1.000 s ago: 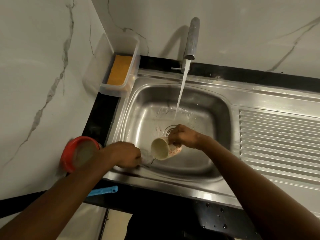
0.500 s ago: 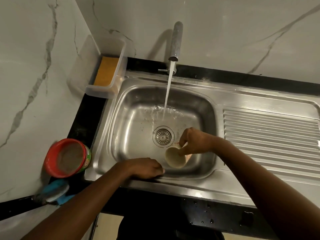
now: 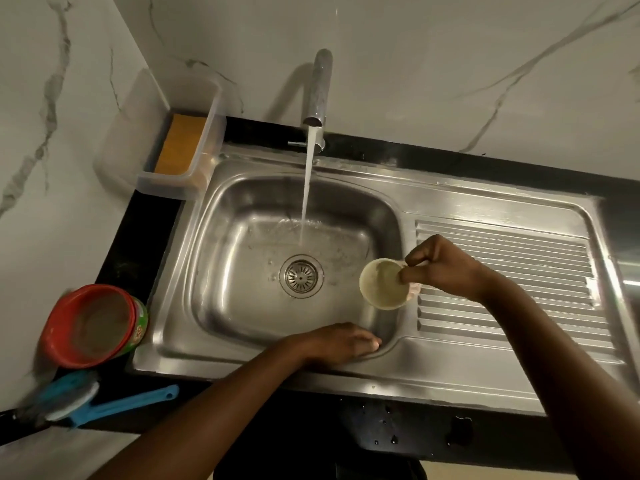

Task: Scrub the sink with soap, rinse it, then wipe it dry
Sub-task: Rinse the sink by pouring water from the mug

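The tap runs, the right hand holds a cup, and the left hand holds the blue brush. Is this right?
Not quite. In the head view the left hand rests on the front rim of the sink; the blue brush lies on the counter. The rest is right.

Location type: domestic kitchen, at the washing-up station.

Identifying features:
- A stainless steel sink with one bowl and a ribbed draining board is set into a black counter.
- A tap at the back edge runs water into the bowl, behind the round drain strainer.
- The walls are faced in white marble-pattern panels.
- In the left corner, a clear plastic tub holds a yellow sponge.
- A red tub of paste and a blue brush sit left of the sink.
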A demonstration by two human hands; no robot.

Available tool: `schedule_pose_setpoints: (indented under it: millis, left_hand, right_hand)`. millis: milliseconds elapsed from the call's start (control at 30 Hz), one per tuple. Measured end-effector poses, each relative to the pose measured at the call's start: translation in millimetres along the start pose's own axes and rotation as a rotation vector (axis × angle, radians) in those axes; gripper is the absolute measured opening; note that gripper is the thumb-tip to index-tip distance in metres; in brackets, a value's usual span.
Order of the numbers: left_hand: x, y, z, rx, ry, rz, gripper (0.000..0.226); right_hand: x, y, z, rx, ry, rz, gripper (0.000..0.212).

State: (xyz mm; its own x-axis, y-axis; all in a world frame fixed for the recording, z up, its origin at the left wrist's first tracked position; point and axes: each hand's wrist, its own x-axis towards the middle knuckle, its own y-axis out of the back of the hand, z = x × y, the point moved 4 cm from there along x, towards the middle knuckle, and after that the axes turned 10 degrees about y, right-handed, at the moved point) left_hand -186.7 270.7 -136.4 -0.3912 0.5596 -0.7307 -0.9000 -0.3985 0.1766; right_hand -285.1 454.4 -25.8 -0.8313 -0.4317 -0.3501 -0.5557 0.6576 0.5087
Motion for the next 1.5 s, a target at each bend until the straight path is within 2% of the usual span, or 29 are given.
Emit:
schedule_pose_setpoints:
  millis: [100,167,300,433,667,800,967,1033,1100,1200,1267,1367,1500]
  left_hand:
    - [7,-5,8,-0.007,-0.010,0.006,0.054]
    - [10,-9,16,-0.067,-0.013,0.016,0.054]
    - [25,-11,30,-0.251,-0.003,0.112,0.057]
    - [42,-7,39,-0.602,0.030,0.166,0.054]
    - [66,10,74,-1.160,0.018,0.180,0.063]
    - [64,33,94,-1.377,-0.035,0.177,0.044]
    - [62,56,106,-1.379,-0.066,0.203,0.037]
    - [60,66,110,-1.385,-0.076,0.226,0.042]
    - [59,78,112,-1.415,-0.097,0.258,0.050]
    - [60,95,113,-1.480,-0.116,0.311,0.049]
    - [62,104,113,-1.520,-0.130,0.336,0.048]
    - [62,112,111,-1.541,-0.153,0.344,0.046]
    - [58,111,97,-1.494,-0.153,0.360,0.044]
  right_hand:
    - [-22,11,5,0.133,-0.027,0.055,0.039]
    - [-33,17,6,0.129,-0.055,0.068,0.042]
    - [-45,28,5,-0.086,-0.132,0.022,0.037]
    - [-48,37,5,-0.239,-0.215,-0.028,0.025]
    - [-36,60,15,-0.098,-0.332,0.244,0.031]
    - [-27,64,13,-0.007,-0.315,0.391,0.035]
    - [-10,70,12,0.072,-0.328,0.444,0.028]
    - [2,72,12,0.067,-0.346,0.447,0.024]
    - [16,73,8,-0.007,-0.317,0.431,0.021]
    - [36,71,-4,-0.151,-0.221,0.409,0.022]
    - [45,71,-9,-0.157,-0.193,0.423,0.026]
    - [47,71,-5,-0.058,-0.214,0.462,0.023]
    - [31,72,3,0.206,-0.293,0.502,0.015]
